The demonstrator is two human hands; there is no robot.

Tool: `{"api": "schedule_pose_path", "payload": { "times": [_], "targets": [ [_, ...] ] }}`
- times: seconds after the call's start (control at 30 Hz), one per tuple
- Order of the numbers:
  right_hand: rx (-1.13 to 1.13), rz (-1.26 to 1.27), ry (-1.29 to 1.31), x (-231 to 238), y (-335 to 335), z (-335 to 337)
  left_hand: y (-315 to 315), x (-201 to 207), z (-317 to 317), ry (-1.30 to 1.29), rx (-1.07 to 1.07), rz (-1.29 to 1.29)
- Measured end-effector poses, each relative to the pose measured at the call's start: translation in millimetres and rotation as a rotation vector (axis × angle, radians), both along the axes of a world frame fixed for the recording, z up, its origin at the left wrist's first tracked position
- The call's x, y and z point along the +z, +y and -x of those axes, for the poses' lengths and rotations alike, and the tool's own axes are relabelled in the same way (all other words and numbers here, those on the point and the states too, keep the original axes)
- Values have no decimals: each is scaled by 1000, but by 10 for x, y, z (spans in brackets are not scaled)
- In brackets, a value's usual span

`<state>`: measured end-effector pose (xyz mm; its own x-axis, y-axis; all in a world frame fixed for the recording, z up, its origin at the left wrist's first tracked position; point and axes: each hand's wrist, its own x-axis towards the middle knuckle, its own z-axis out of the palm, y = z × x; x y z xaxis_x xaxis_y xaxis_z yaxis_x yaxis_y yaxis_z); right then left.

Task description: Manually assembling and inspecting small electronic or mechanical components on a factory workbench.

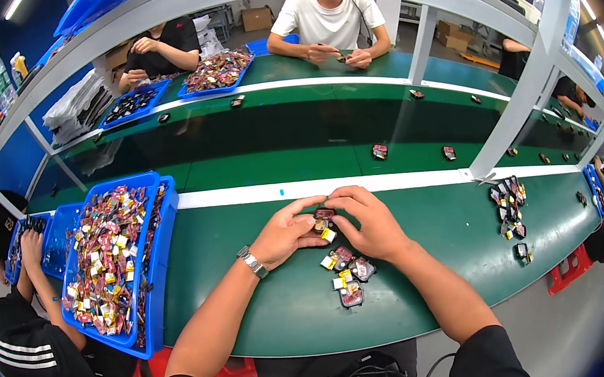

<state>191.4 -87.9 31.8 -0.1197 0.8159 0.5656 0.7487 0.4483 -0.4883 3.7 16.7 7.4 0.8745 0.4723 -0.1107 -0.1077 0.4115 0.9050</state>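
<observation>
My left hand, with a metal watch at the wrist, grips a small black-cased electronic module from its left side. The fingers of my right hand close on the same piece from the right. A reddish inner part shows, and a yellow-and-white block sits at its lower end. Fingers partly hide the casing. Just below both hands, several similar modules lie in a loose cluster on the green tabletop.
At my left stands a blue tray heaped with similar pieces. More modules lie at the right. Beyond a white rail, a green belt carries scattered modules. Grey posts frame the bench. Co-workers sit opposite and at both sides.
</observation>
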Motion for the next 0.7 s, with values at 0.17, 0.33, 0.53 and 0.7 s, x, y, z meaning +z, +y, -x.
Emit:
{"api": "schedule_pose_path", "payload": {
  "times": [0.17,0.33,0.53,0.7],
  "targets": [
    [-172,-19,-30,-53,3,153,-55,-10,-24,-11,39,-14],
    [-150,20,-63,-121,43,105,-85,-8,-55,31,75,-47],
    [-122,-168,-175,-117,60,124,-103,-25,-67,-2,119,-55],
    [4,-72,-100,-76,94,63,-92,-44,-51,38,123,-61]
  ]
}}
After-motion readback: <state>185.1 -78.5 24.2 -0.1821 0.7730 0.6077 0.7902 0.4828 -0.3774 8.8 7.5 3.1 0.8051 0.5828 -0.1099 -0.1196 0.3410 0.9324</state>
